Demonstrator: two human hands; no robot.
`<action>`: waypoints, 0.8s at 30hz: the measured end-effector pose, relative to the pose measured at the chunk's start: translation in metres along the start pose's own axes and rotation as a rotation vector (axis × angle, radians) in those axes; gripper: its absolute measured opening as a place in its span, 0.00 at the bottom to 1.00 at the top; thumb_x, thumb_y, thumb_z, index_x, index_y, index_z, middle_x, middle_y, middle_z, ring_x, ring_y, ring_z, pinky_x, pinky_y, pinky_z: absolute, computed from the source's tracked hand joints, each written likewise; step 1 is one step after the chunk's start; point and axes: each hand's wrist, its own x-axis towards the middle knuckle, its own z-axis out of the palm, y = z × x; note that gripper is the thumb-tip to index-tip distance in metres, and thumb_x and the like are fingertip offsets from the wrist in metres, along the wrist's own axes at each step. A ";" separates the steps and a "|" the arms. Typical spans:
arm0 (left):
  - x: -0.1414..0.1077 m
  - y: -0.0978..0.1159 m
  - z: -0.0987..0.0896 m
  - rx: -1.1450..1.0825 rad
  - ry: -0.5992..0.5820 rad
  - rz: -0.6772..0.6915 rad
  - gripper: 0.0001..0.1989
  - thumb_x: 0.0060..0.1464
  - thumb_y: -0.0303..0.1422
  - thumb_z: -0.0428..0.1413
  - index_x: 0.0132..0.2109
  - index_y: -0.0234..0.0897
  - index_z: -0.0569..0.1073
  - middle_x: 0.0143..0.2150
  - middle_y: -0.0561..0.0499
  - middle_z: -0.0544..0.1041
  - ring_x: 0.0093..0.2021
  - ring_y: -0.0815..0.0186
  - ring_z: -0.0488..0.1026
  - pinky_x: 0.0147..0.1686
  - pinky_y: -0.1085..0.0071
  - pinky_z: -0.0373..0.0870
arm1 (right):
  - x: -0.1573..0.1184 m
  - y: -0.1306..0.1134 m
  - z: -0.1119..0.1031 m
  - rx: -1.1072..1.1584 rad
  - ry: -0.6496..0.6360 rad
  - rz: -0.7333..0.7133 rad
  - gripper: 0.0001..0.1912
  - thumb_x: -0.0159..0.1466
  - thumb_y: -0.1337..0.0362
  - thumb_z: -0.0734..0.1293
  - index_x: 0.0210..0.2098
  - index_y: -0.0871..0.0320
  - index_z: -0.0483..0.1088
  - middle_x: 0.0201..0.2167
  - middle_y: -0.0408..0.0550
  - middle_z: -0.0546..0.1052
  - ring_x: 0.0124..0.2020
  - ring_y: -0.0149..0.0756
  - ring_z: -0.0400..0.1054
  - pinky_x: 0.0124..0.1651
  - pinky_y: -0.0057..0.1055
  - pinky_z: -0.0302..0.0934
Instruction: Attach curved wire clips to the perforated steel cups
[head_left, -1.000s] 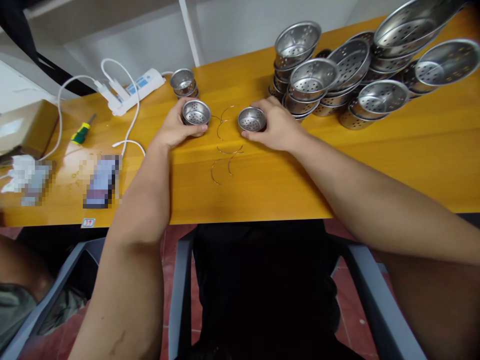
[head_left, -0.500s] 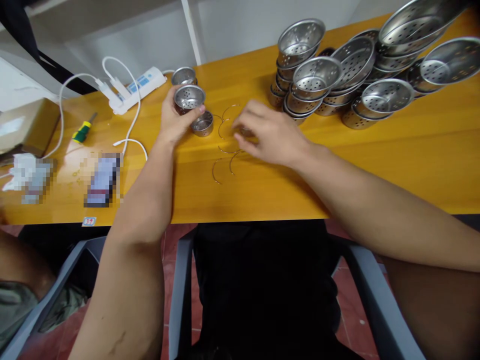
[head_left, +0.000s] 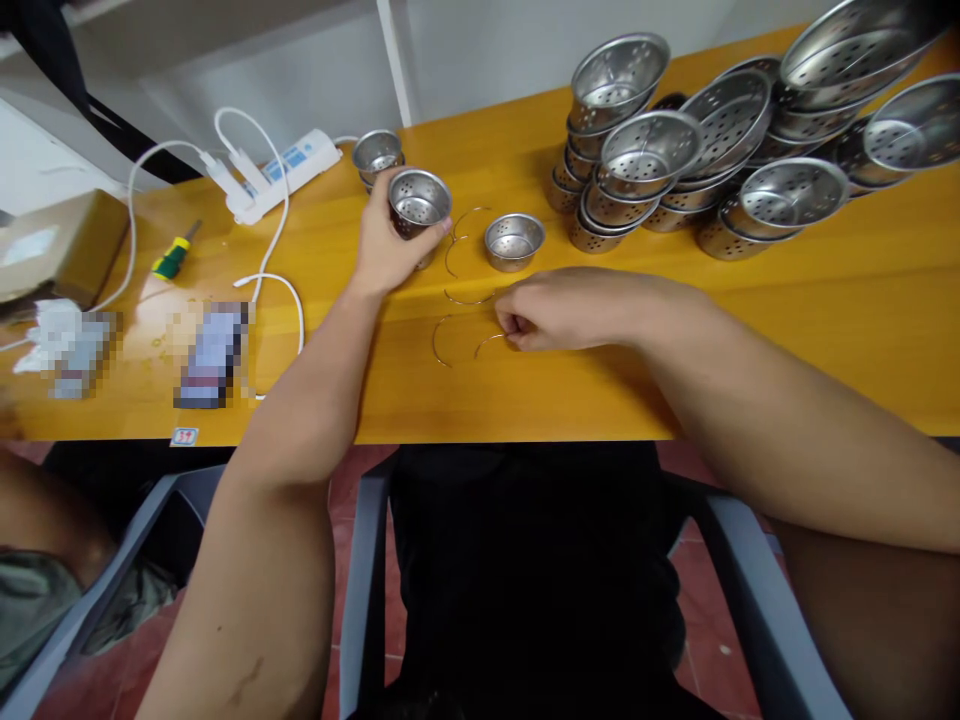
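Note:
My left hand (head_left: 394, 240) is wrapped round a perforated steel cup (head_left: 420, 200), which stands upright over the orange table (head_left: 420, 400). My right hand (head_left: 536, 310) is closed, its fingertips pinching the end of a thin curved wire (head_left: 489, 343) at the tabletop. Just beyond that hand sits a single shallow steel cup (head_left: 514, 243). More thin wire arcs (head_left: 441, 342) lie between my hands. A small stack of cups (head_left: 377, 155) stands behind my left hand.
Several stacks of perforated steel cups (head_left: 649, 155) fill the back right. A power strip (head_left: 289, 180) with white cables, a green and yellow screwdriver (head_left: 172, 258), a phone (head_left: 214, 355) and a cardboard box (head_left: 71, 245) lie left. A person's leg (head_left: 49, 510) shows at lower left.
My left hand has moved right with its cup. My right hand has drawn back toward the front edge and closed on a wire, uncovering the shallow cup.

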 end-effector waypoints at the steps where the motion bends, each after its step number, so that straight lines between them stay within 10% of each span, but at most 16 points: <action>1: 0.000 -0.001 0.001 -0.009 0.015 -0.003 0.63 0.58 0.90 0.66 0.80 0.52 0.67 0.72 0.50 0.88 0.80 0.51 0.75 0.88 0.39 0.71 | -0.002 -0.002 -0.001 -0.012 -0.016 0.021 0.07 0.77 0.71 0.77 0.49 0.54 0.88 0.43 0.49 0.89 0.37 0.44 0.75 0.40 0.38 0.57; 11: -0.002 0.016 -0.002 0.140 -0.087 0.012 0.64 0.64 0.94 0.45 0.82 0.49 0.62 0.71 0.52 0.86 0.79 0.55 0.64 0.89 0.34 0.61 | 0.001 -0.026 -0.002 -0.182 -0.016 0.005 0.05 0.76 0.71 0.78 0.46 0.55 0.88 0.45 0.54 0.91 0.38 0.46 0.80 0.37 0.38 0.58; 18: 0.001 0.011 0.004 -0.059 0.082 -0.015 0.62 0.48 0.89 0.71 0.74 0.54 0.74 0.71 0.42 0.87 0.79 0.38 0.81 0.82 0.35 0.77 | 0.003 -0.034 -0.003 -0.278 -0.022 -0.054 0.04 0.76 0.71 0.80 0.46 0.57 0.90 0.44 0.57 0.92 0.40 0.52 0.83 0.38 0.41 0.55; 24: 0.000 -0.009 0.001 0.013 0.066 0.029 0.58 0.62 0.86 0.68 0.80 0.53 0.69 0.74 0.50 0.88 0.82 0.51 0.76 0.88 0.40 0.73 | 0.003 -0.028 -0.001 -0.268 -0.038 -0.079 0.03 0.77 0.70 0.79 0.48 0.57 0.89 0.50 0.59 0.93 0.43 0.51 0.83 0.40 0.42 0.55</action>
